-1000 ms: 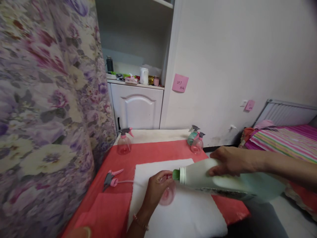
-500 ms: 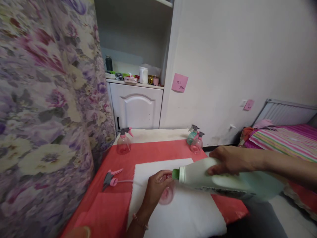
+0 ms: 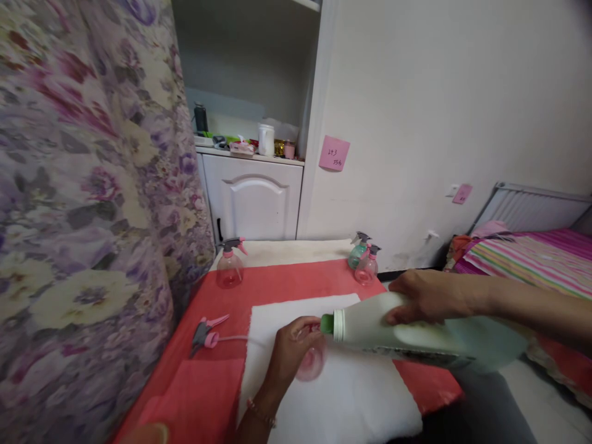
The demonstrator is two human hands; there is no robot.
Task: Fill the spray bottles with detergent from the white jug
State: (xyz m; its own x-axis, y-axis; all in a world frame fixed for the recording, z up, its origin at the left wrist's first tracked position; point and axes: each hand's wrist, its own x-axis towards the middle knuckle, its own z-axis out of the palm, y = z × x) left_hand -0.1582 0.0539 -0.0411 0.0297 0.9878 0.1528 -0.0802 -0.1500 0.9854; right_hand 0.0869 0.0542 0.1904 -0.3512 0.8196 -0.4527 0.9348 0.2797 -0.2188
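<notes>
Fingers of my left hand [image 3: 293, 348] wrap around the neck of a clear pink spray bottle [image 3: 312, 364], which stands without its head on a white cloth [image 3: 351, 394]. My right hand [image 3: 419, 299] grips a large pale green jug [image 3: 370, 317] from above. The jug lies tilted nearly level, its green spout [image 3: 327, 324] right at the spray bottle's mouth. Whether liquid is flowing cannot be made out. To the left, a grey and pink spray head [image 3: 203, 336] rests on the red tablecloth [image 3: 208, 388], its tube reaching over the cloth's edge.
A pink spray bottle [image 3: 230, 268] stands at the table's back left. At the back right are a green spray bottle [image 3: 357, 254] and another pink one [image 3: 367, 270]. A floral curtain [image 3: 92, 216] hangs on the left; a white cabinet [image 3: 254, 197] is behind, a bed [image 3: 522, 253] at right.
Both hands, the jug and the spray bottle hold almost the same positions. The whole view has shifted very slightly.
</notes>
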